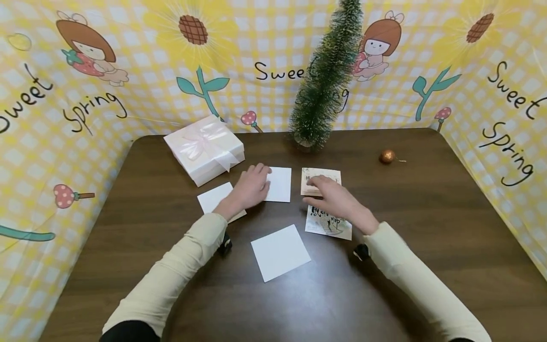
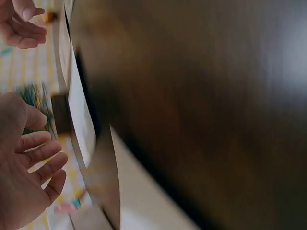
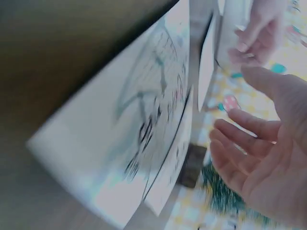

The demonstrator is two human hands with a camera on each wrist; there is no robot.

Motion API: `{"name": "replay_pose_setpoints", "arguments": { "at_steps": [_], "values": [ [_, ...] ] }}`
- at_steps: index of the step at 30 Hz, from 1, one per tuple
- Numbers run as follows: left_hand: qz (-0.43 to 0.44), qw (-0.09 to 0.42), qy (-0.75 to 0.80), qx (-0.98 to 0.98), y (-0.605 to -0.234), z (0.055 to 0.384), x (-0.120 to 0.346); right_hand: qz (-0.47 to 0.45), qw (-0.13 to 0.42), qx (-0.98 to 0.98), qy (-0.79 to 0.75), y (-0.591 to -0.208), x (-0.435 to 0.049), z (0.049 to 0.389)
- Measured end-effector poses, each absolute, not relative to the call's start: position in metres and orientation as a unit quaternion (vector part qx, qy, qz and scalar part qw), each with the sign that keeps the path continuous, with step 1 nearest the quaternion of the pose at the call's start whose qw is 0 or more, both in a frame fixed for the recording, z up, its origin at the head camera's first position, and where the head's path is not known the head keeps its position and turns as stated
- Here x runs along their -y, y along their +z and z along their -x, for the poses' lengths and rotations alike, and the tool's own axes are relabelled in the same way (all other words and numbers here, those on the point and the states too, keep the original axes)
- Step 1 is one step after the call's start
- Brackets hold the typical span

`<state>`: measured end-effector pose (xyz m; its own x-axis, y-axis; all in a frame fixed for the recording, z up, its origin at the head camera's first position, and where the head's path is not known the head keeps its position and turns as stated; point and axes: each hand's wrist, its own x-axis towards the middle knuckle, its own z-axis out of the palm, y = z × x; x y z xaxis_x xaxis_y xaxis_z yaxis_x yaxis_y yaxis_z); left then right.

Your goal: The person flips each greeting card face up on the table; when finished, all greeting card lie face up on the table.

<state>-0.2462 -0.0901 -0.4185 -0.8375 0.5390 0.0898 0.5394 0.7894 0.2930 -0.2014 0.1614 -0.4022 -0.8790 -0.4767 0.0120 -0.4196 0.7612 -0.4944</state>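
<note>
My left hand hovers between two blank white cards, the back one and the left one, overlapping both in the head view. Its fingers are relaxed and apart in the left wrist view, holding nothing. On the other side, my right hand is over a cream printed card and a card with black brush lettering and a small drawing. Loosely bent, its fingers hold nothing in the right wrist view. A third blank white card lies tilted nearer me, between my forearms.
A white gift box with a ribbon bow stands at the back left. Behind the cards rises a small green bristle tree. A copper-coloured bauble lies at the back right. Yellow checked cloth surrounds the brown table.
</note>
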Motion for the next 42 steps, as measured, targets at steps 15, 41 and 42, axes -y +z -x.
{"name": "replay_pose_setpoints", "arguments": {
  "at_steps": [15, 41, 42],
  "values": [
    [0.283, -0.053, -0.057, 0.956, -0.426, 0.275, 0.114, 0.324, 0.105, -0.932, -0.123, -0.409, -0.099, 0.243],
    [0.305, -0.088, -0.071, 0.946, -0.422, 0.271, 0.121, 0.429, -0.014, -0.895, -0.122, -0.406, -0.117, 0.24],
    [0.305, -0.081, -0.081, 0.945, -0.423, 0.271, 0.121, 0.426, -0.031, -0.896, -0.124, -0.406, -0.118, 0.24]
  ]
}}
